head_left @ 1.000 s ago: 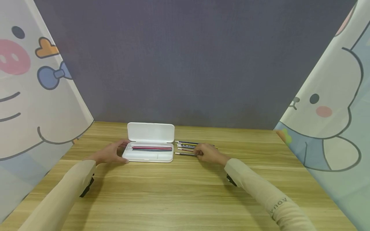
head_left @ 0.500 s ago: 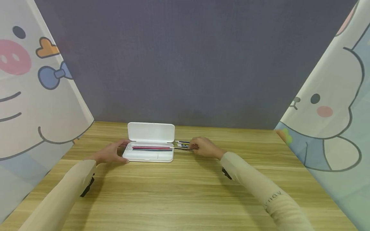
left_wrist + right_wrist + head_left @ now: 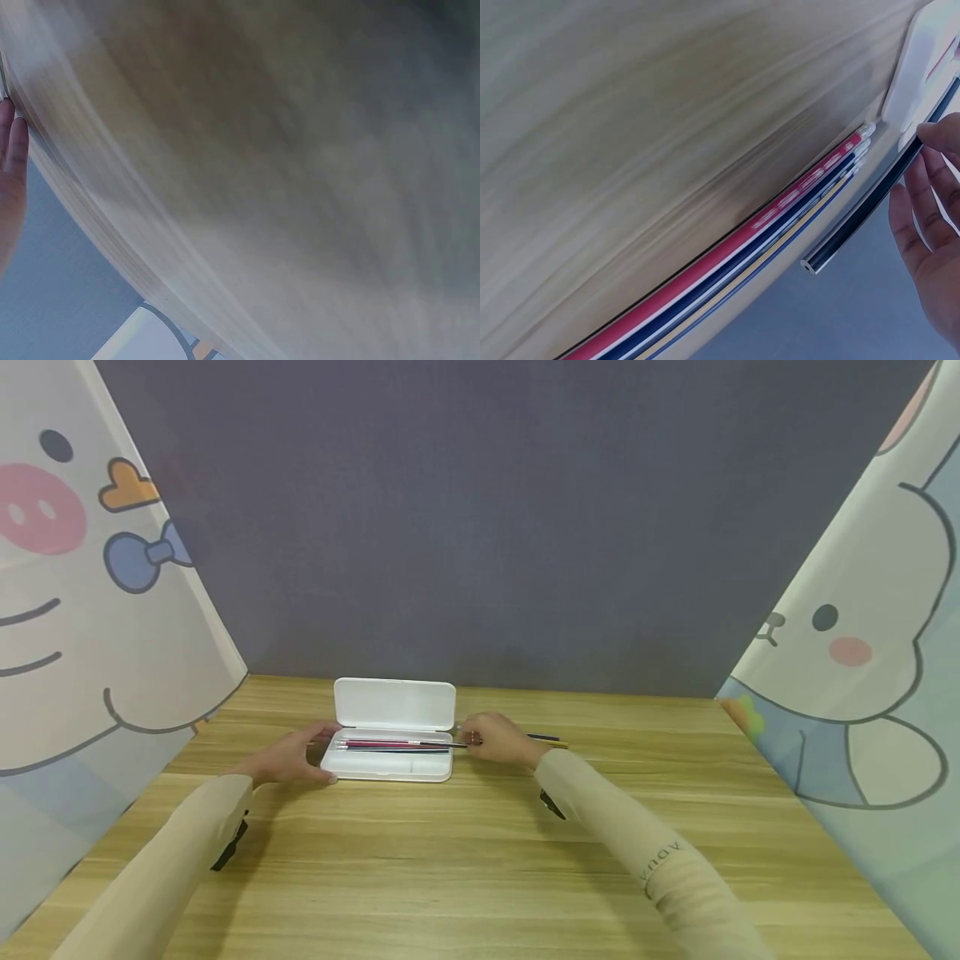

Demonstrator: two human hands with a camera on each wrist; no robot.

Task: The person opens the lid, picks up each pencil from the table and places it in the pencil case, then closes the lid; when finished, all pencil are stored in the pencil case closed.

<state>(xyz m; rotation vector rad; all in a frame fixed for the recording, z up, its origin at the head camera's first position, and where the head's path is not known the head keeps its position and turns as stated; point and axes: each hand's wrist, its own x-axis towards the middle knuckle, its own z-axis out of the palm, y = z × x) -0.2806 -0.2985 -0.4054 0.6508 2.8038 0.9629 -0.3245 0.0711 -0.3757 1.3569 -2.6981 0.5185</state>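
Observation:
A white pencil case (image 3: 348, 770) lies with its lid (image 3: 395, 703) raised; several red and dark pencils (image 3: 378, 745) rest in its rear part. My left hand (image 3: 288, 758) spans the case's left end, thumb by the front corner and fingers by the back one. In the left wrist view, two straight fingers (image 3: 18, 142) show at the edge. My right hand (image 3: 498, 741) pinches a dark pencil (image 3: 862, 206) between thumb and fingers, its eraser end over the right part of the case. Red, navy and yellow pencils (image 3: 727, 259) lie side by side beneath that hand.
The wooden table (image 3: 420, 868) runs back to a grey panel (image 3: 480, 527). Cartoon-printed sheets, a left one (image 3: 112, 635) and a right one (image 3: 877, 710), stand along the sides.
My right hand has picked up the dark pencil from the front of the row and carried it leftward until its end is over the case. The left hand stays at the case.

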